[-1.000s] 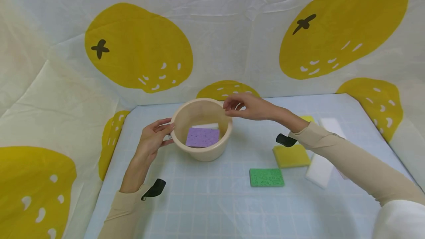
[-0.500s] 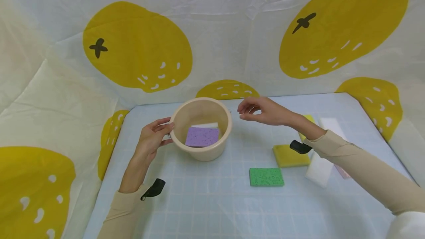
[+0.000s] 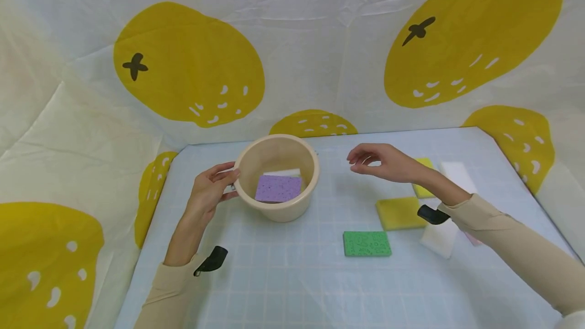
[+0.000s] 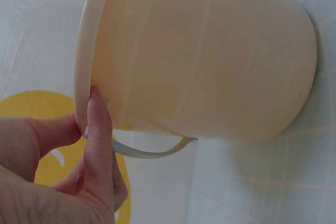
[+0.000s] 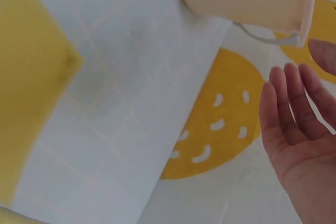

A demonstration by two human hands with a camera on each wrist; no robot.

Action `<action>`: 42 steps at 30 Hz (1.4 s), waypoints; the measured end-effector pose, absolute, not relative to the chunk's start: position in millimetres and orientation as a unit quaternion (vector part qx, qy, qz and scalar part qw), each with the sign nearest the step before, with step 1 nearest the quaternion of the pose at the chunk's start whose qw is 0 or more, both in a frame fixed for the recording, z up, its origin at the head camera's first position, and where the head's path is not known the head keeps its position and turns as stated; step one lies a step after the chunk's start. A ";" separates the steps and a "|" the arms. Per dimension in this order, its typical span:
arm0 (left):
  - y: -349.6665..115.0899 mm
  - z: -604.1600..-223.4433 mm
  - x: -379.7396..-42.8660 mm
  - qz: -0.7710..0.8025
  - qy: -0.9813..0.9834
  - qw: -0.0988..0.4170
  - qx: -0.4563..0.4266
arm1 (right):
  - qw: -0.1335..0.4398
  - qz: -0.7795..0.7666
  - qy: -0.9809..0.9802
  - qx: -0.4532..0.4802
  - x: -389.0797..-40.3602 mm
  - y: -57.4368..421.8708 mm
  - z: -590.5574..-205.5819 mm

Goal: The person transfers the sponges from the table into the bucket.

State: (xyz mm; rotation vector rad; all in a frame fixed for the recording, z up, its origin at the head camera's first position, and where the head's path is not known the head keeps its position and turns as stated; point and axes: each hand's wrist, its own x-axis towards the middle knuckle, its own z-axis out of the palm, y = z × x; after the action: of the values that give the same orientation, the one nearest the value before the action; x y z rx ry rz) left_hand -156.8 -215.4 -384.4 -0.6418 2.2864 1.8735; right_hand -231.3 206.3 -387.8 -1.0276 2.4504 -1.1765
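A cream plastic bucket (image 3: pixel 285 212) stands on the table, left of centre. Inside it lie a purple sponge (image 3: pixel 279 189) and, partly hidden behind that, a white piece (image 3: pixel 289 172). My left hand (image 3: pixel 206 192) pinches the bucket's rim on its left side, thumb on one face and fingers on the other. In the left wrist view a grey handle (image 4: pixel 152 153) hangs down the bucket's side close to the fingers. My right hand (image 3: pixel 384 162) hovers right of the bucket, fingers loosely bent with nothing in them.
On the table's right side lie a green sponge (image 3: pixel 367 243), an olive-yellow sponge (image 3: pixel 398 213), a brighter yellow one (image 3: pixel 424 187), two white pads (image 3: pixel 440 239) and a pink piece (image 3: pixel 473 239). A cloth with yellow fruit print (image 3: pixel 301 24) walls in the back and sides.
My right hand has moved away from the bucket's right rim, to the right and slightly nearer me. My left hand and the bucket have stayed put.
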 end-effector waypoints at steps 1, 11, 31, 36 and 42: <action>-215.2 -384.2 -156.8 0.620 0.754 0.059 -0.212 | 0.120 -0.401 0.840 -0.345 -230.5 209.3 -390.0; -215.0 -382.8 -156.8 0.621 0.753 0.060 -0.211 | 0.127 -0.404 0.846 -0.324 -221.0 237.1 -412.5; -214.0 -381.0 -154.6 0.622 0.751 0.059 -0.214 | 0.162 -0.400 0.855 -0.287 -198.4 282.6 -459.3; -214.1 -383.0 -154.9 0.621 0.750 0.058 -0.218 | 0.167 -0.392 0.862 -0.275 -192.1 289.0 -463.2; -214.2 -382.9 -155.6 0.618 0.753 0.059 -0.218 | 0.175 -0.364 0.873 -0.274 -187.3 293.8 -467.4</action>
State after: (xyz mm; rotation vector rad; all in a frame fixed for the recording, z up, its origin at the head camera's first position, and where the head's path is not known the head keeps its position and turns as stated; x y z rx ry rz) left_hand -155.6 -214.2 -382.9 -0.6600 2.2805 1.8729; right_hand -187.3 293.8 -467.4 -0.7767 2.4735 -1.0313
